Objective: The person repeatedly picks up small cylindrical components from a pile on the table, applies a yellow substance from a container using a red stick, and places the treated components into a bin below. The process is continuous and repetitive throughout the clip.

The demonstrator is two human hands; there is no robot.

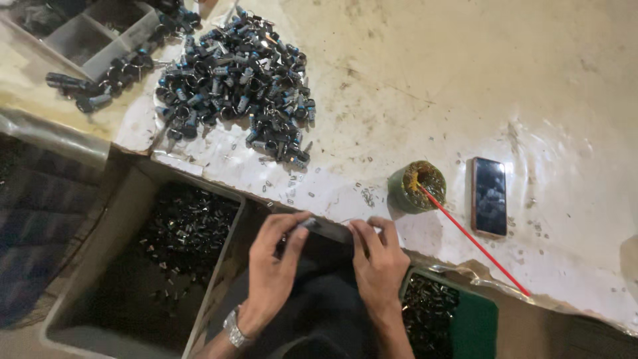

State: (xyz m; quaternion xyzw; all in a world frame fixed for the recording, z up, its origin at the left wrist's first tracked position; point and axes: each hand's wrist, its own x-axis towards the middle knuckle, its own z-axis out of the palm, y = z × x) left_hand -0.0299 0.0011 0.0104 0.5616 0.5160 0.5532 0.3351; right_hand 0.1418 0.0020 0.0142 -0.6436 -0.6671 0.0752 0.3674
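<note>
Grey metal part (325, 229) sits between both hands at the near edge of the table (531, 86). The left hand (276, 256) pinches its left end. The right hand (379, 256) pinches its right end. A green cup (416, 187) stands just beyond the part, to the right.

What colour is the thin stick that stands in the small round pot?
The stick is red, and the pot is green. The head view shows it best.

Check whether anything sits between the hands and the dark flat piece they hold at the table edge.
Nothing visible does: the left hand and right hand both grip the dark flat piece directly with their fingers.
</note>
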